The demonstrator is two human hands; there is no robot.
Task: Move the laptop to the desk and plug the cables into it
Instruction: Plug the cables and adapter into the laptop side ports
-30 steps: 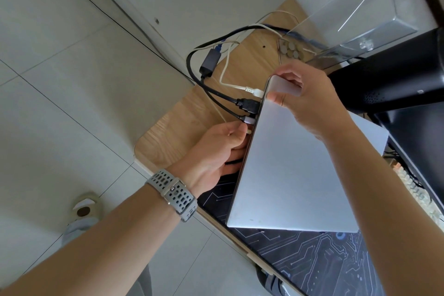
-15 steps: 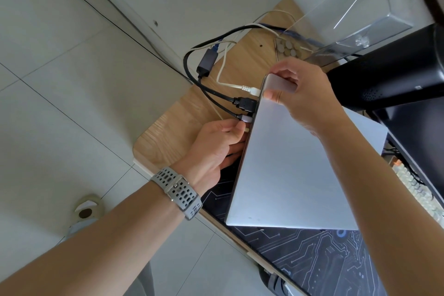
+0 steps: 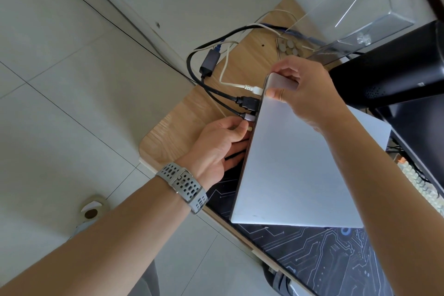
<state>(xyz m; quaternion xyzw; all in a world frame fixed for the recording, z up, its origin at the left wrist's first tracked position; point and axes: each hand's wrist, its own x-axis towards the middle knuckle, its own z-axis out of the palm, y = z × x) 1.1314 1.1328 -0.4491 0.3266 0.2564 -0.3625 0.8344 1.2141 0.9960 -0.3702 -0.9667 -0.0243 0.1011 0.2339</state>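
Note:
A closed silver laptop (image 3: 300,166) lies on the wooden desk (image 3: 173,132), partly over a black circuit-pattern mat (image 3: 324,255). My right hand (image 3: 305,94) grips its far left corner, thumb on the lid. At the laptop's left edge my left hand (image 3: 221,144) pinches a small plug on a thin whitish cable (image 3: 248,128). Above it, a white plug (image 3: 258,90), a thick black plug (image 3: 249,103) and a small silver plug (image 3: 249,116) sit against the same edge. A dark adapter (image 3: 209,63) lies on the black cable farther back.
A black monitor (image 3: 396,74) stands right behind the laptop, with a clear plastic box (image 3: 365,7) beyond it. Several coins (image 3: 289,47) lie at the desk's back. A keyboard edge (image 3: 422,187) shows at right. Tiled floor (image 3: 60,103) lies left of the desk.
Both hands stay in place at the laptop. My left hand has shifted slightly along the left edge with the small plug; the view has drifted a little.

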